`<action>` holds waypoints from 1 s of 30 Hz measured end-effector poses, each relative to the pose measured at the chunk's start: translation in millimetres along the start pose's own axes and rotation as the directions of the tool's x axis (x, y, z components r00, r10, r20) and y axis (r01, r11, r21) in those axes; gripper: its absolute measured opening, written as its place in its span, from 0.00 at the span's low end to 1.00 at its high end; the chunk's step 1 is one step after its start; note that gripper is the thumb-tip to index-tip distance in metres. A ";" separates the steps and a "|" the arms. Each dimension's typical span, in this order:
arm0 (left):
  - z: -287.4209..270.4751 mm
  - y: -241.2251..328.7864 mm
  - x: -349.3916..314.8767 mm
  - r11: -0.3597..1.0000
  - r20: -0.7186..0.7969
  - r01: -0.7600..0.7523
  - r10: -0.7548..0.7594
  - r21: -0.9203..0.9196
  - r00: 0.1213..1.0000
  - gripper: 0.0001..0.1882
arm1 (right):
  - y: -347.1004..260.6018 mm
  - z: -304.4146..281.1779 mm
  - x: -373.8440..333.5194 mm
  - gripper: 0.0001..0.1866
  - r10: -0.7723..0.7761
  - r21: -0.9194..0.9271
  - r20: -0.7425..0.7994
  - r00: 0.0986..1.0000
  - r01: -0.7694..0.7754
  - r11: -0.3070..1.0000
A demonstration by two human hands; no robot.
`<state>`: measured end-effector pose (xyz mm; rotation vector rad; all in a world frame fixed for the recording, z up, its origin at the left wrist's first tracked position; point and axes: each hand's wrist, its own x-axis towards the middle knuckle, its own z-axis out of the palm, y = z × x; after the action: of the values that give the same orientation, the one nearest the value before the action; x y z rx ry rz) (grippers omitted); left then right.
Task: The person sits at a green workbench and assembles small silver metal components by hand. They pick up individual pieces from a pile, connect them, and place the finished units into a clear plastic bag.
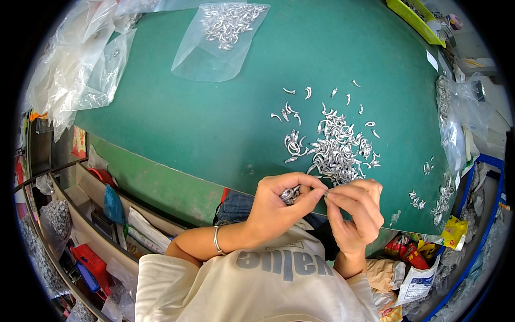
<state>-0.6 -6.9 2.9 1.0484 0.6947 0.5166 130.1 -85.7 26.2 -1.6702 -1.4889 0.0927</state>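
Note:
At the table's near edge my two hands meet, fingertips to fingertips. My left hand [276,204], with a silver bangle at its wrist, is curled around several small silver claw-shaped metal pieces [290,195]. Thumb and fingers of my right hand [357,212] are pinched against the left fingertips, on something tiny and greyish that I cannot make out. Just beyond my hands a loose pile of the same claw-shaped pieces [337,150] is spread on the green table [214,129]. Single pieces lie scattered around its far and left sides.
A clear plastic bag [209,64] of similar pieces lies at the far side. Crumpled clear bags [80,64] cover the far left corner. A yellow-green tray [416,21] stands far right. Small heaps [443,198] of metal parts line the right edge. An open drawer [115,209] sits left, below table height.

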 end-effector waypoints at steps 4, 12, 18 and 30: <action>1.1 2.6 0.1 0.999 0.005 0.028 -0.028 -0.025 1.000 0.04 | 0.6 0.1 -0.8 0.13 0.001 0.004 0.000 1.000 -0.001 1.000; 1.8 -3.8 0.7 0.996 -0.008 -0.066 0.066 0.060 0.998 0.06 | 2.5 0.5 -2.5 0.12 0.025 0.017 0.005 1.000 -0.025 1.000; -0.4 6.0 -1.0 0.997 0.037 0.054 -0.056 0.056 0.998 0.08 | 4.6 -0.3 -5.5 0.11 0.185 0.179 0.003 0.983 -0.182 0.967; 0.9 3.9 -1.7 1.000 0.025 -0.015 0.014 0.020 1.000 0.07 | 5.7 -1.6 -9.3 0.09 0.338 0.402 0.036 0.941 -0.323 0.857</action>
<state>-1.3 -6.9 7.2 1.0776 0.6714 0.5092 132.8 -93.8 19.2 -1.5554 -1.0502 0.5219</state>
